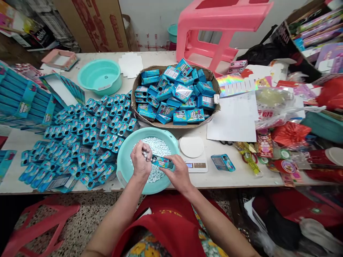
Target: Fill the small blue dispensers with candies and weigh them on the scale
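Observation:
My left hand (140,160) is cupped over a teal bowl (123,157) of small white candies (158,147), fingers closed round a few of them. My right hand (178,174) grips a small blue candy box (161,161), held sideways with its open end toward the left hand. Both hands hover above the bowl at the table's front edge.
Rows of open blue boxes (88,139) cover the table on the left. A brown basket (139,117) behind the bowl holds several closed blue boxes. A small scale (193,157), one loose box (223,162), white paper (234,117), an empty teal basin (100,75) and a pink stool (214,28) stand around.

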A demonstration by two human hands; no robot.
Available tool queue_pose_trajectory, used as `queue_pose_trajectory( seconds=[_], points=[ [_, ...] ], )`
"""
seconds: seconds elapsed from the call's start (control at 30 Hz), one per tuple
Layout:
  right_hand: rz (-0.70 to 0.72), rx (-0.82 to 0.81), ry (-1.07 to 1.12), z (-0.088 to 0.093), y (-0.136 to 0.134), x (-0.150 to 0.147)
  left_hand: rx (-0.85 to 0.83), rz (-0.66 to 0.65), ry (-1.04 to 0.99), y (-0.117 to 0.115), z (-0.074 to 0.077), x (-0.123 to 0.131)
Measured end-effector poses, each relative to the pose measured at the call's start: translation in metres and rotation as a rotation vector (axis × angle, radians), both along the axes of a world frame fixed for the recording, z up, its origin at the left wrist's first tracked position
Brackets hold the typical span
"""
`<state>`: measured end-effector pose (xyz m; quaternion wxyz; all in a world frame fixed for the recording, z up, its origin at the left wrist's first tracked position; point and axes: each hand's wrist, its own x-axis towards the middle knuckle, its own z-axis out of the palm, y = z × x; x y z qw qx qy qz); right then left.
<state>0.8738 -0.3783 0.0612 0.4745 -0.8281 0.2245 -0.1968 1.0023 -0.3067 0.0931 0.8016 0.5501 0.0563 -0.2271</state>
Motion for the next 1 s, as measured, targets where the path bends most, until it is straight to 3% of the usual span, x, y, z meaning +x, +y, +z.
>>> queue_pose_trajectory(
  seconds=[0.1,0.17,0.23,0.3,0.37,0.43,0.5,0.6,0.7,0.83,0.93,1.0],
  points=[
    [-0.013,0.060,-0.006,0.002,-0.005,-0.003,-0.060,-0.039,0.067,0.001,-0.001,0.008],
    [-0.025,0.119,-0.016,0.006,-0.012,-0.009,0.010,-0.120,0.021,0.008,-0.009,0.013],
    [-0.072,0.170,-0.028,0.011,-0.025,-0.020,0.258,-0.336,-0.126,0.019,-0.025,0.017],
    [-0.176,0.178,-0.043,0.012,-0.043,-0.032,0.663,-0.586,-0.359,0.033,-0.046,0.020],
    [-0.302,0.138,-0.057,0.007,-0.064,-0.042,1.043,-0.715,-0.596,0.045,-0.068,0.022],
    [-0.394,0.081,-0.058,-0.007,-0.087,-0.048,1.198,-0.768,-0.737,0.051,-0.084,0.023],
    [-0.451,0.052,-0.048,-0.027,-0.107,-0.049,1.162,-0.835,-0.790,0.049,-0.092,0.025],
    [-0.489,0.109,-0.031,-0.056,-0.127,-0.050,1.097,-0.864,-0.853,0.040,-0.092,0.026],
    [-0.516,0.168,-0.040,-0.069,-0.130,-0.056,1.085,-0.852,-0.906,0.031,-0.088,0.026],
    [-0.638,0.149,-0.025,-0.069,-0.108,-0.074,1.083,-0.772,-0.907,0.030,-0.091,0.029],
    [-0.628,0.327,0.034,-0.070,-0.077,-0.083,1.110,-0.683,-0.963,0.034,-0.094,0.035],
    [-0.535,0.491,0.076,-0.072,-0.053,-0.083,1.148,-0.641,-1.003,0.036,-0.093,0.041]
  ],
)
